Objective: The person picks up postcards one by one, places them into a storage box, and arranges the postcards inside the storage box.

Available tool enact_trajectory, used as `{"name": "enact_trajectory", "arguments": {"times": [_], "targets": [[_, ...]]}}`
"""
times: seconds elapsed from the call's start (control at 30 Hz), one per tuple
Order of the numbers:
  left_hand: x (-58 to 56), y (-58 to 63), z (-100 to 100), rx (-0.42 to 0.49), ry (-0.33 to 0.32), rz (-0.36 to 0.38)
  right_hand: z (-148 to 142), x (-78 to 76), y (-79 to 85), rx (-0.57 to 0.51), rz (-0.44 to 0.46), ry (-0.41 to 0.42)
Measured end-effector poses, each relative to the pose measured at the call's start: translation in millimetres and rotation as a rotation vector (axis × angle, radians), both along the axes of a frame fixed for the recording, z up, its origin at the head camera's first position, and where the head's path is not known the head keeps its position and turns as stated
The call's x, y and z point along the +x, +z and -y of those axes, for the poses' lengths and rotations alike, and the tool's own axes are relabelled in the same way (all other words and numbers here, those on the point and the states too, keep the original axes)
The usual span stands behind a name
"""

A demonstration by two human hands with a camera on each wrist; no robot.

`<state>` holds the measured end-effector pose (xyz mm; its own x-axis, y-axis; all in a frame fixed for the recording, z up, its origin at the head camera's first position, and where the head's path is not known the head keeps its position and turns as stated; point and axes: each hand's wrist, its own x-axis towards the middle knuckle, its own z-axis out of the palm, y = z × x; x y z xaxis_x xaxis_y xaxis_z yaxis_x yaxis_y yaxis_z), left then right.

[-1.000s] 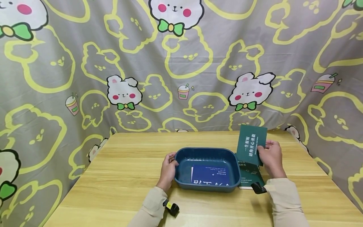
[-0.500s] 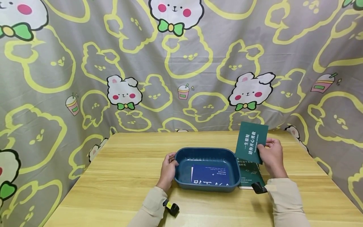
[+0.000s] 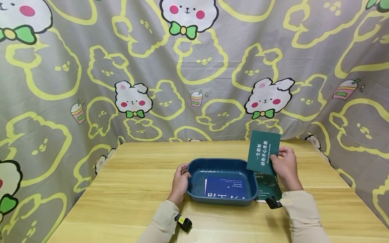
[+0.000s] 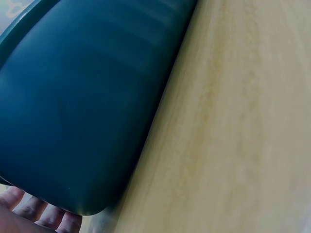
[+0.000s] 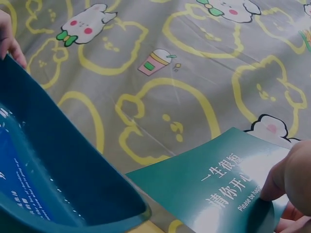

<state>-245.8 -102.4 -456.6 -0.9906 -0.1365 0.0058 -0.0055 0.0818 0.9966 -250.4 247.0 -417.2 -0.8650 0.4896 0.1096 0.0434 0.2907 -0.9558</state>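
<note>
A dark blue, rectangular plastic basin (image 3: pixel 194 200) stands on the table, and a blue card (image 3: pixel 226 186) with white lettering lies inside it. My left hand (image 3: pixel 180 182) grips the basin's left end, thumb at the rim; the left wrist view shows its fingers (image 4: pixel 51 216) against the outer wall. Between thumb and fingers, my right hand (image 3: pixel 285 167) pinches a green card (image 3: pixel 263 148) with white lettering by its right edge. This card is raised and tilted, its lower left corner overlapping the basin's right rim in the head view. Below it, another green card (image 3: pixel 267 190) lies beside the basin, partly covered.
The wood-grain table (image 3: pixel 136 189) extends around the basin on all sides. A grey curtain (image 3: pixel 170 67) with cartoon rabbits hangs behind the table and along both sides. Black camera mounts (image 3: pixel 184 222) are strapped to both wrists.
My right hand first raises the green card slightly, then brings it left to the basin's right rim. The left hand and the basin stay in place.
</note>
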Motion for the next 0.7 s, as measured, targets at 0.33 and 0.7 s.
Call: {"name": "enact_trajectory", "arguments": {"times": [0.33, 0.7], "targets": [[-1.7, 0.8, -1, 0.002, 0.003, -0.001, 26, 19.3, 26.6, 0.028, 0.003, 0.045], [0.6, 0.5, 0, -0.002, -0.001, 0.003, 36, 17.6, 23.0, 0.035, -0.011, 0.064]]}}
